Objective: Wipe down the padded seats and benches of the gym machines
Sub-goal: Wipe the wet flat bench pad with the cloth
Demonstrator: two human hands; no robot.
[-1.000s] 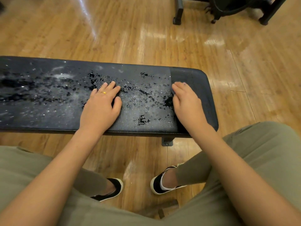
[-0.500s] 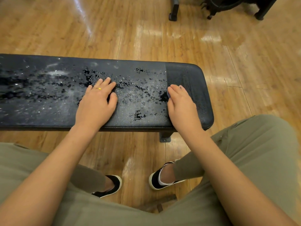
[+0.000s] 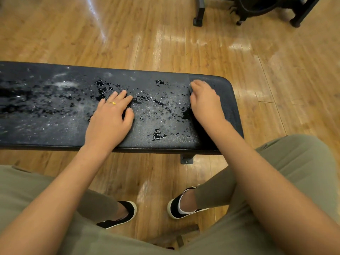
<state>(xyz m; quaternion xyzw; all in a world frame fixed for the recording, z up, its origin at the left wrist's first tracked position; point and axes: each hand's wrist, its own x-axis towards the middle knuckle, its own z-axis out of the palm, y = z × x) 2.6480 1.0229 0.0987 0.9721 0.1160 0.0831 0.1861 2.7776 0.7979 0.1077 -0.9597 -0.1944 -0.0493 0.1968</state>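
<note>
The left hand (image 3: pixel 108 122) lies flat on the bench (image 3: pixel 46 129), palm down, near the front edge and about midway along the visible pad. Its fingers are straight and slightly spread and hold nothing. A gold ring (image 3: pixel 113 103) sits on one finger.

The right hand (image 3: pixel 206 105) rests on the pad toward its right end, well apart from the left. Its fingers are bent, with the tips pressed down near the back edge. Whether they pinch anything cannot be told.

Water drops (image 3: pixel 158 109) cover the pad between the two hands and run on past the left hand toward the left edge of the view. A small puddle (image 3: pixel 157 135) lies near the front edge between the hands.

The right hand sits on a straight line across the pad. Right of it, a darker strip (image 3: pixel 226 100) with no drops runs to the rounded right end. Whether this is bare pad or a dark cloth laid over it is unclear.

A metal bracket (image 3: pixel 186 159) shows under the front edge, below the right wrist. The bench stands on a glossy wooden floor (image 3: pixel 128 43). The person's olive trousers (image 3: pixel 303 172) and black shoes (image 3: pixel 119 218) are in front of the bench. The dark feet of another machine (image 3: pixel 199 13) stand beyond the bench's right end.
</note>
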